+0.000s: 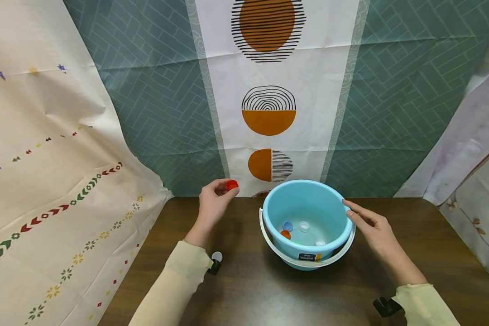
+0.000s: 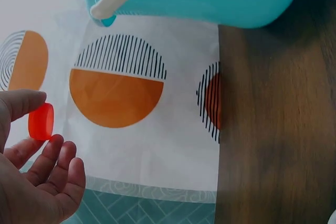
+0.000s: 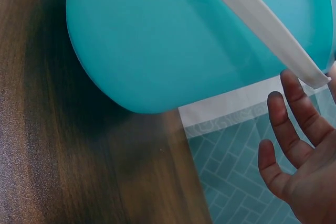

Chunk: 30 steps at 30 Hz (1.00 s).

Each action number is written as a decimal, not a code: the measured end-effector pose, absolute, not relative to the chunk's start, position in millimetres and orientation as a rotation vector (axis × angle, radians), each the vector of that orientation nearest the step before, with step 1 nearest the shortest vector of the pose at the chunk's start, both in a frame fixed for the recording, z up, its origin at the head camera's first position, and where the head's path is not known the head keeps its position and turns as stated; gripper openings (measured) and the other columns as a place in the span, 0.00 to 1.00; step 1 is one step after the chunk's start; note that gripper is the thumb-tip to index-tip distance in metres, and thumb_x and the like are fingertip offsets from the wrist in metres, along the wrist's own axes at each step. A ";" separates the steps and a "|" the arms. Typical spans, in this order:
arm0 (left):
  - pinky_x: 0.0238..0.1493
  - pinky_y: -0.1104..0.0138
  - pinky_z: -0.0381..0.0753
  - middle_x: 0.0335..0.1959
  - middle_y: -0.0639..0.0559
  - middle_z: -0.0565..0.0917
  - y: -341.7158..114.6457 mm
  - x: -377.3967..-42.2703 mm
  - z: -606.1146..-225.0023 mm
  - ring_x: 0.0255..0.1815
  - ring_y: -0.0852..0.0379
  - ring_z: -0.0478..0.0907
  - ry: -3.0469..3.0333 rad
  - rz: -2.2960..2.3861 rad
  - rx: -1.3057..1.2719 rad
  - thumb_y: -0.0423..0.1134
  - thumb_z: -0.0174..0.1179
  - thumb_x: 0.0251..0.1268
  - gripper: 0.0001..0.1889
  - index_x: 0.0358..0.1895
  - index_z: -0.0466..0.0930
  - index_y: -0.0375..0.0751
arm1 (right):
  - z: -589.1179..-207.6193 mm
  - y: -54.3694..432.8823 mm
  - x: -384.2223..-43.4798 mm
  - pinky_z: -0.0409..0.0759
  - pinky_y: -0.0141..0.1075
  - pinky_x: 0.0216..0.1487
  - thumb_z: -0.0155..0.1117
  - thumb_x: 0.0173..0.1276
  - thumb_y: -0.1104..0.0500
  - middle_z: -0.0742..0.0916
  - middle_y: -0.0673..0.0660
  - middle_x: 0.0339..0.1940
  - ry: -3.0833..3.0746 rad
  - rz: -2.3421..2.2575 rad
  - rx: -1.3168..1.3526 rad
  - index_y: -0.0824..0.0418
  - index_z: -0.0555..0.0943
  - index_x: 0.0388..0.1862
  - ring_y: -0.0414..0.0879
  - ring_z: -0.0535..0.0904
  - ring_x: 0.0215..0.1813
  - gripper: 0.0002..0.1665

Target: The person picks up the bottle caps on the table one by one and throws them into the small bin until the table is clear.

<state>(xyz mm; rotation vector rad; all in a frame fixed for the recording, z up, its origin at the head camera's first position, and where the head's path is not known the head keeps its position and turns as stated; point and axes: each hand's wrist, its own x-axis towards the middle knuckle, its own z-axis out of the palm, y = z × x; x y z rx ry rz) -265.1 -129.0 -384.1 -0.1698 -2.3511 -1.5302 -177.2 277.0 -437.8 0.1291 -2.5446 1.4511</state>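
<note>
Between the thumb and fingers of my left hand (image 1: 213, 201), a small red bottle cap (image 1: 231, 184) is pinched. That hand is raised left of a light blue bucket (image 1: 309, 246), and the left wrist view shows the red cap (image 2: 41, 121) near the thumb tip. On the bucket's right side, my right hand (image 1: 372, 228) touches the rim with thumb and fingertips. Its other fingers (image 3: 295, 148) extend loosely beside the white handle (image 3: 268, 30). Inside the bucket lie several caps, among them an orange cap (image 1: 285, 234), a blue cap (image 1: 287, 226) and a clear cap (image 1: 304, 227).
A white round cap (image 1: 217, 256) lies on the brown wooden table (image 1: 244, 290) by the left wrist. The bucket's handle (image 1: 269, 242) hangs down toward the front. Behind the table hangs a green and white patterned cloth (image 1: 155, 90); a cream cloth (image 1: 65, 181) drapes at the left.
</note>
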 end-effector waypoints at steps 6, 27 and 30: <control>0.38 0.67 0.80 0.37 0.50 0.83 -120.9 -260.7 -379.3 0.38 0.53 0.77 -2.355 -1.540 -0.195 0.47 0.69 0.52 0.17 0.45 0.83 0.48 | -437.8 277.2 -177.1 0.68 0.17 0.50 0.50 0.71 0.44 0.76 0.48 0.65 -2.540 1.464 0.127 0.41 0.71 0.65 0.20 0.69 0.57 0.24; 0.40 0.67 0.82 0.36 0.53 0.84 -92.3 -251.8 -378.9 0.37 0.56 0.79 -2.335 -1.589 -0.331 0.46 0.69 0.52 0.15 0.44 0.82 0.50 | -438.1 276.8 -177.0 0.68 0.16 0.50 0.50 0.71 0.44 0.76 0.49 0.65 -2.539 1.463 0.118 0.41 0.71 0.65 0.19 0.68 0.57 0.24; 0.40 0.67 0.82 0.37 0.55 0.83 -87.6 -250.5 -379.3 0.37 0.57 0.79 -2.344 -1.587 -0.344 0.46 0.68 0.52 0.14 0.44 0.82 0.51 | -437.9 276.8 -176.6 0.68 0.17 0.50 0.50 0.71 0.43 0.76 0.50 0.65 -2.549 1.463 0.107 0.40 0.71 0.65 0.20 0.68 0.57 0.24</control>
